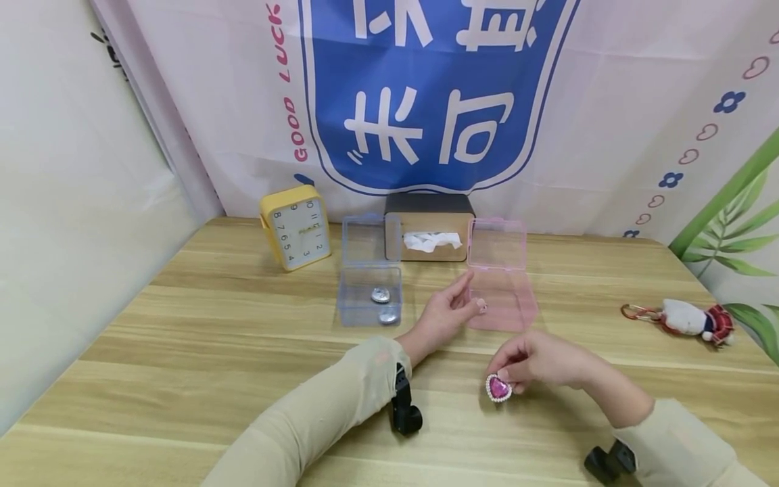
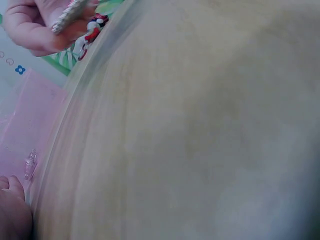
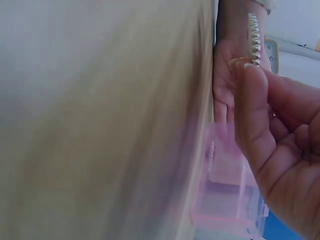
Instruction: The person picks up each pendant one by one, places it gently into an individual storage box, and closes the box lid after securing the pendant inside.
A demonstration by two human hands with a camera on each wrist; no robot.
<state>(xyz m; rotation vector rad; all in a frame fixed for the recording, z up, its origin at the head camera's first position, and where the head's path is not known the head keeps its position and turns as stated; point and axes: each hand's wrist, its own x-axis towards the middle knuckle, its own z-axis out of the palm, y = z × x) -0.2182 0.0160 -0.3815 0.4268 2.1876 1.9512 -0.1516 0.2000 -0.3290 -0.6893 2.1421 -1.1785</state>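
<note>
My right hand (image 1: 544, 362) pinches a pink heart-shaped gem (image 1: 499, 388) with a sparkling clear border, above the table in front of the pink box. The gem shows edge-on in the right wrist view. At the left side of the open clear pink box (image 1: 508, 311), my left hand (image 1: 441, 318) touches the wall with fingers extended. A small sparkling ornament (image 3: 212, 155) lies inside that box, near the left thumb in the head view. To the left stands an open clear blue box (image 1: 359, 314) holding two silvery gems (image 1: 381, 295).
Behind the boxes stands a tissue box (image 1: 431, 226) with a dark top. A yellow clock (image 1: 296, 228) is at the back left. On the right lies a plush keychain (image 1: 694, 321) with a red carabiner. A printed cloth (image 1: 243, 101) hangs behind the wooden table (image 1: 201, 352).
</note>
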